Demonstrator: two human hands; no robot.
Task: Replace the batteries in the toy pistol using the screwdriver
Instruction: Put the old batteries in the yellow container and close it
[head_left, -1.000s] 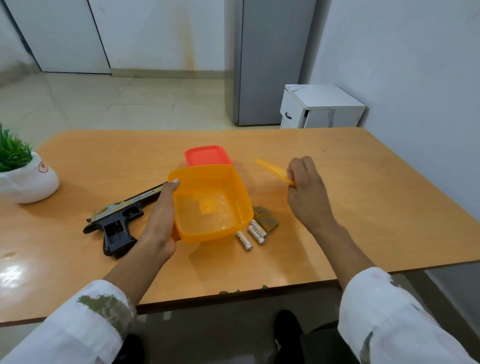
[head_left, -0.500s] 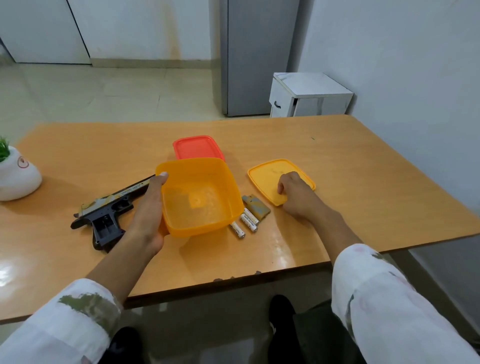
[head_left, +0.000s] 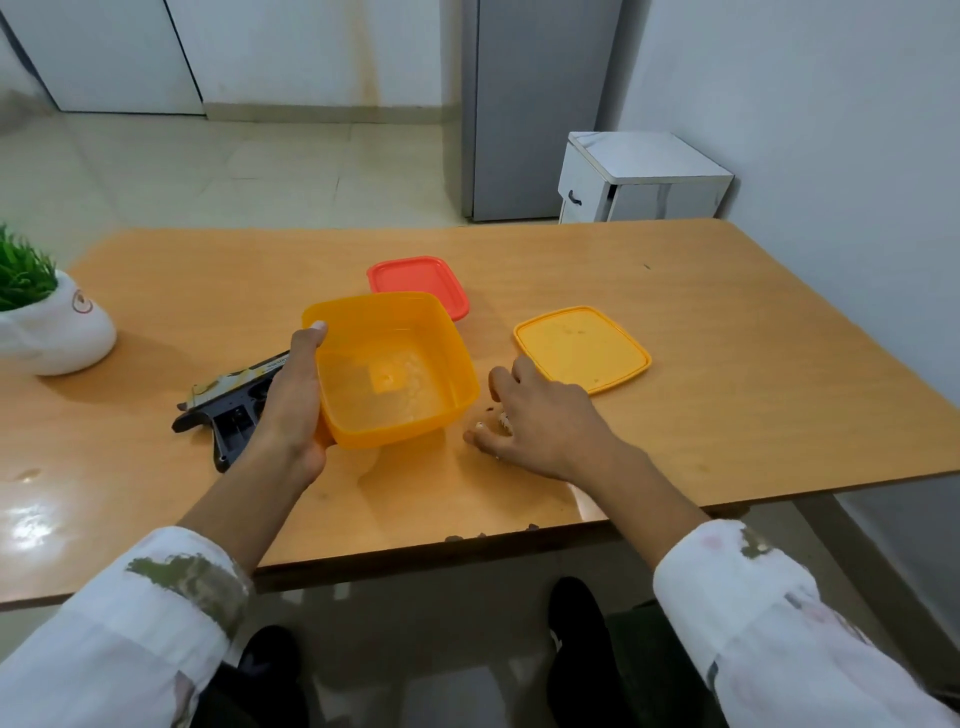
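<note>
- Left hand (head_left: 291, 410) gripped the orange tub (head_left: 395, 369) by its left wall, thumb up on the rim
- Right hand (head_left: 540, 415) lay palm-down, fingers curled over the batteries (head_left: 503, 422); whether it pinched them was unclear
- Toy pistol (head_left: 231, 415) lay on the table (head_left: 727, 338) just left of the tub

The tub (head_left: 452, 343) is central on the table (head_left: 753, 374), my left hand (head_left: 293, 410) gripping its left wall. Just left of the tub lies the pistol (head_left: 228, 410); far left, the pot (head_left: 57, 338). Just behind the tub, the box (head_left: 418, 280). Right of the tub, my right hand (head_left: 540, 415) touches the table; further right, the lid (head_left: 582, 348).
</note>
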